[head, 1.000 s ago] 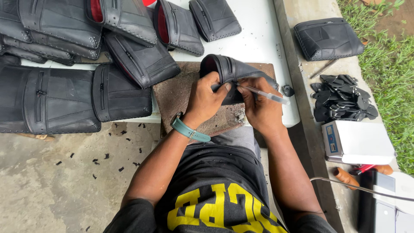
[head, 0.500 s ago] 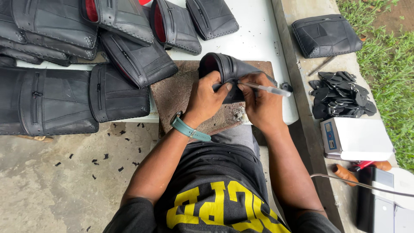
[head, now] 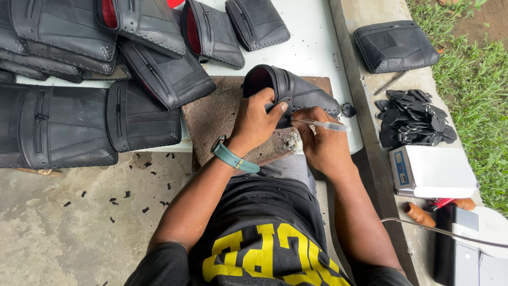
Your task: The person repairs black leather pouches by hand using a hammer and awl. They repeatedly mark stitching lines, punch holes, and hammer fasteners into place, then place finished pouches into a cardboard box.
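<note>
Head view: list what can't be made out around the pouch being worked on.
- Tip of the pen-like tool: hidden behind the left hand.
- Front of the black pouch: covered by both hands.
- Right hand fingers: curled under, grip unclear.
- Pile of small black pieces: too small to identify.

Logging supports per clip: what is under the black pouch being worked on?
The black pouch rests on a brown work board, which lies on the white table. The left hand and right hand cover its near edge and the board there.
</note>
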The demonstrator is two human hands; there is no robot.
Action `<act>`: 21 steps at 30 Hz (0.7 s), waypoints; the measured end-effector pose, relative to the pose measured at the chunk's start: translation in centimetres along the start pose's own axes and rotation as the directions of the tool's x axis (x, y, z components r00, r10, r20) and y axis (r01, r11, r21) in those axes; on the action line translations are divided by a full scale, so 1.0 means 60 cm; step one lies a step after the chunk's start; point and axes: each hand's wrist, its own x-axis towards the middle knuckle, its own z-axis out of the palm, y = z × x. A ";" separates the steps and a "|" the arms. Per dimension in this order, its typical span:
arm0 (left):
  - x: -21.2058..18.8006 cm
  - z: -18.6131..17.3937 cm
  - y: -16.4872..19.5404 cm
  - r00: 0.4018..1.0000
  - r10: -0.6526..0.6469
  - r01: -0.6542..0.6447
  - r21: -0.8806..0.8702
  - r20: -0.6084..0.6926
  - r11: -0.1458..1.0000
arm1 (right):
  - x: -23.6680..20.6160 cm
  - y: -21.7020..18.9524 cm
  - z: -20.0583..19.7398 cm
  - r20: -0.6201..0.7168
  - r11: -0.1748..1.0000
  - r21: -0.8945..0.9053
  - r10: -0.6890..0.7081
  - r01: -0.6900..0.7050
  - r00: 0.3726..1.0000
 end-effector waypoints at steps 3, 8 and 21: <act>-0.001 0.003 -0.001 1.000 0.019 -0.019 0.005 -0.019 1.000 | -0.001 -0.003 -0.001 -0.018 0.996 -0.027 -0.085 0.084 0.996; -0.002 0.005 -0.007 0.999 -0.044 0.043 0.032 0.018 0.999 | -0.002 -0.001 0.000 -0.021 0.997 -0.040 -0.070 0.069 0.997; -0.005 0.004 -0.011 0.999 -0.027 0.026 0.038 0.025 0.999 | 0.001 -0.005 0.002 -0.006 0.991 -0.098 -0.090 0.089 0.996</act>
